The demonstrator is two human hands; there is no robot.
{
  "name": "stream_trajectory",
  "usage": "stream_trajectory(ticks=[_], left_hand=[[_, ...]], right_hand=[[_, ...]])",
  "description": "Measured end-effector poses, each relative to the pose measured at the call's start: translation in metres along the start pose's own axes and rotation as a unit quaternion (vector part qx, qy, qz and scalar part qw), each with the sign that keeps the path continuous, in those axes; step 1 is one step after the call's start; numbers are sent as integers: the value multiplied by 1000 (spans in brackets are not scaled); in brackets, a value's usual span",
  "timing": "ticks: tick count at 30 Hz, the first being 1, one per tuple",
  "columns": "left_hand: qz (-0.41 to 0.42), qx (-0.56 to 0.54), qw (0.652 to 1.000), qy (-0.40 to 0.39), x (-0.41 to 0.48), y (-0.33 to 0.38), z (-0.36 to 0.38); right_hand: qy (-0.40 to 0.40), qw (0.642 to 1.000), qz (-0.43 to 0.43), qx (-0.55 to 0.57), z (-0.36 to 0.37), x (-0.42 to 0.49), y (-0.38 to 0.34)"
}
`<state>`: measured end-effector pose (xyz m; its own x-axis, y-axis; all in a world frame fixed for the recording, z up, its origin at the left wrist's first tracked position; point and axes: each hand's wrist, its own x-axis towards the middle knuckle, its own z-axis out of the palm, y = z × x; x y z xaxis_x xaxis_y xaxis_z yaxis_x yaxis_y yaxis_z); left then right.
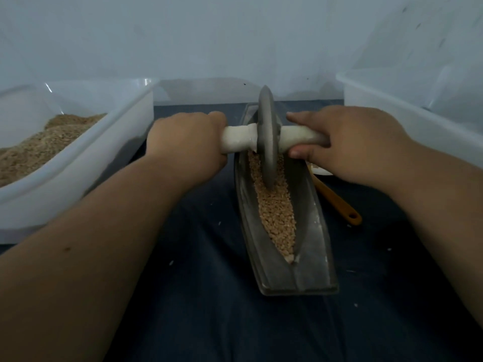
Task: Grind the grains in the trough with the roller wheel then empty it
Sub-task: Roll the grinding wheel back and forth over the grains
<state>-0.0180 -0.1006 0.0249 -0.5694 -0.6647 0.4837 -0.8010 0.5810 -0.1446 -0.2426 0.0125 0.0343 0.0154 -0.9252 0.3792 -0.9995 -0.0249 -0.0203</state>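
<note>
Trough [311, 257] sits on the dark surface [196, 257] between the forearms. Its long axis runs away from the person, blunt end nearest, far tip leaning a bit left. Roller wheel [266, 131] stands on edge in the far half, down in the grains [277, 212], with its pale handle [237, 139] crosswise. Left hand [183, 142] and right hand [352, 142] each clench one end, I'd guess for even pressure so the disc tracks the groove.
</note>
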Motion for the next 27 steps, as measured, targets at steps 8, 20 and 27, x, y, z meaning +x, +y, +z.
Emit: stream_trajectory(ticks=[8,20,27], left_hand=[[87,-86,957,-264,-19,-11,-49],[22,-50,995,-83,-2,-6,-10],[8,-5,1000,-1,2,-1,-2]], right_hand=[[-169,981,-40,85,-45,-21,-5],[14,999,-31,28,-1,-3,2],[-16,999,1,32,-1,0,4]])
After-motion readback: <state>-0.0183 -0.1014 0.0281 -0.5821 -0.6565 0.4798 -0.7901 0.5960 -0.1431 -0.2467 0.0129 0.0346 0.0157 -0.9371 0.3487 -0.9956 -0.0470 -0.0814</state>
